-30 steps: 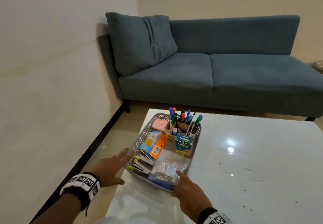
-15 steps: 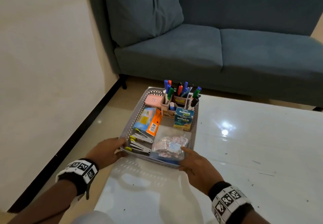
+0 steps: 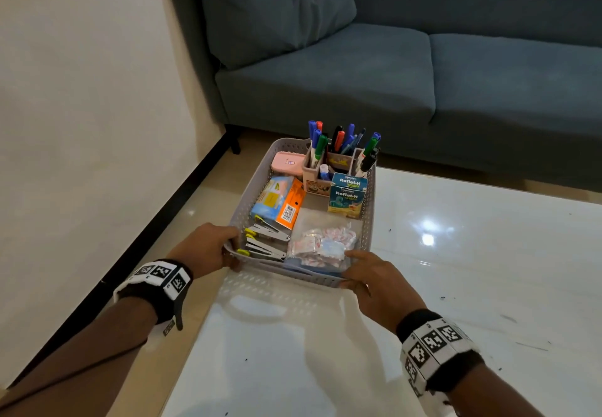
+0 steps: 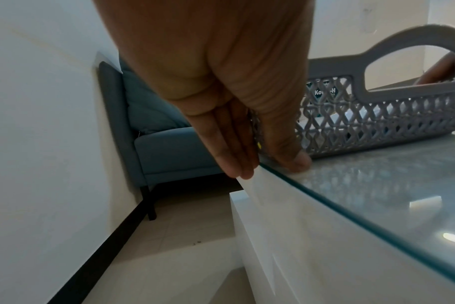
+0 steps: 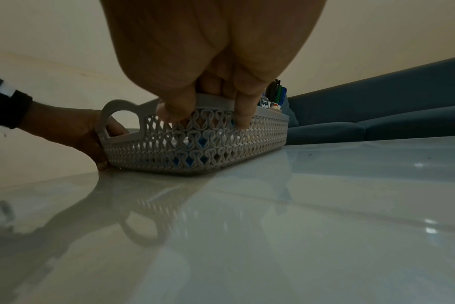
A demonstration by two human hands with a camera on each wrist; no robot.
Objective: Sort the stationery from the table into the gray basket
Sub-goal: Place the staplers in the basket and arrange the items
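Note:
The gray basket [image 3: 368, 208] stands at the far left corner of the white table [image 3: 456, 286]. It holds a pink pen holder full of markers [image 3: 338, 149], a pink box [image 3: 286, 162], a Koflet-H box [image 3: 347, 195], a blue and orange packet [image 3: 277, 198], staplers [image 3: 264, 241] and a clear bag [image 3: 322, 244]. My left hand [image 3: 233, 250] pinches the basket's near left corner, fingers along the side wall [image 4: 377, 127], thumb low on the near wall. My right hand [image 3: 355, 270] grips the near right rim [image 5: 247, 144], with thumb and fingers over the lattice.
A blue-gray sofa [image 3: 423, 74] with a cushion [image 3: 270, 9] stands just beyond the table. A cream wall runs along the left, with a strip of floor [image 3: 182, 221] between it and the table's left edge [image 4: 325, 205], right beside the basket.
My left hand came in from beside the basket and took hold of its near left corner. My right hand settled onto the near right rim. The head view tilted down and closer.

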